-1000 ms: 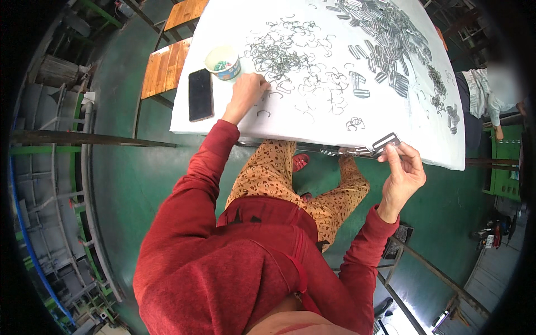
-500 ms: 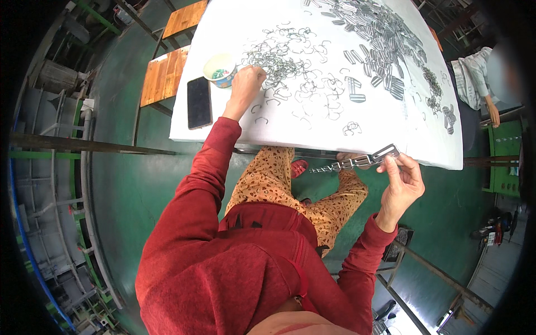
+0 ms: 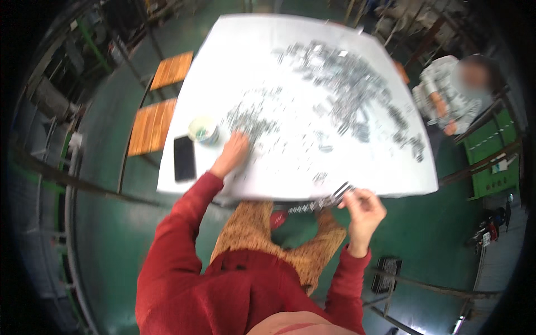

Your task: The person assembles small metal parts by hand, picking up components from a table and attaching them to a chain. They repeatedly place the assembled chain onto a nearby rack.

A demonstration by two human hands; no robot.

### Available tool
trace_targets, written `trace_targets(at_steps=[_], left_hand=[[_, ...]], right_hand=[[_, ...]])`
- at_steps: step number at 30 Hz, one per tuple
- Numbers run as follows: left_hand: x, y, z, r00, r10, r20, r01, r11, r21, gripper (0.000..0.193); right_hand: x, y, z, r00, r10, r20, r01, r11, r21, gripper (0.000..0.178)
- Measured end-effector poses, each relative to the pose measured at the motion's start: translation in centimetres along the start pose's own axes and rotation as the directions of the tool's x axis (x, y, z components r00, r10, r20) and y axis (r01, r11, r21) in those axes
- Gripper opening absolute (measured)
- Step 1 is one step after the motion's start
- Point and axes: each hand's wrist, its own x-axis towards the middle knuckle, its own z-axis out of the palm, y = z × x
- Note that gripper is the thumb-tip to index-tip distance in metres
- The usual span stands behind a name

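Observation:
My right hand [image 3: 365,213] pinches the end link of a metal chain [image 3: 316,206], just past the table's near edge. The rest of the chain trails left from my fingers over my lap. At the near side of a pile of small curved metal clips [image 3: 249,123], my left hand [image 3: 234,151] is closed with its fingers curled down. Whatever is between those fingertips is hidden and blurred. Left of that hand stands a pale cup [image 3: 202,132] with small green things inside. A black phone [image 3: 185,158] lies beside the cup.
Many flat slotted metal plates [image 3: 349,92] cover the far right of the white table [image 3: 223,50]. Darker small parts [image 3: 397,118] lie near its right edge. Another person [image 3: 446,95] sits at the right. Wooden stools [image 3: 152,127] stand to the left.
The view has tilted up, so the table sits lower and more of the other person shows. My right hand still holds the chain. My left hand stays by the clip pile.

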Motion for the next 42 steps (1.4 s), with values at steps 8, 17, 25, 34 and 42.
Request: trace_targets(at_steps=[8, 17, 25, 34, 42], left_hand=[[1.1, 1.3, -0.9, 0.944, -0.179, 0.279, 0.222, 0.966, -0.130, 0.010], [3.3, 0.1, -4.2, 0.949, -0.314, 0.015, 0.296, 0.878, -0.377, 0.013], [8.6, 17.6, -17.6, 0.932, 0.003, 0.361, 0.361, 0.026, -0.932, 0.013], [9.8, 22.2, -17.6, 0.993, 0.066, -0.098, -0.115, 0.343, -0.932, 0.009], [12.0, 25.2, -19.2, 0.998, 0.027, -0.065, -0.065, 0.011, -0.998, 0.014]], right_hand=[[-0.4, -0.1, -0.2, 1.000, -0.008, -0.014, 0.010, 0.991, 0.130, 0.016], [-1.2, -0.1, -0.8, 0.999, -0.043, -0.006, 0.043, 0.990, 0.131, 0.022], [-1.7, 0.7, -0.1, 0.999, 0.002, -0.034, 0.002, 0.992, 0.126, 0.027], [-2.3, -0.2, -0.3, 0.989, -0.072, -0.128, 0.083, 0.993, 0.085, 0.025], [-2.4, -2.3, -1.5, 0.968, -0.185, -0.167, 0.200, 0.977, 0.077, 0.026]])
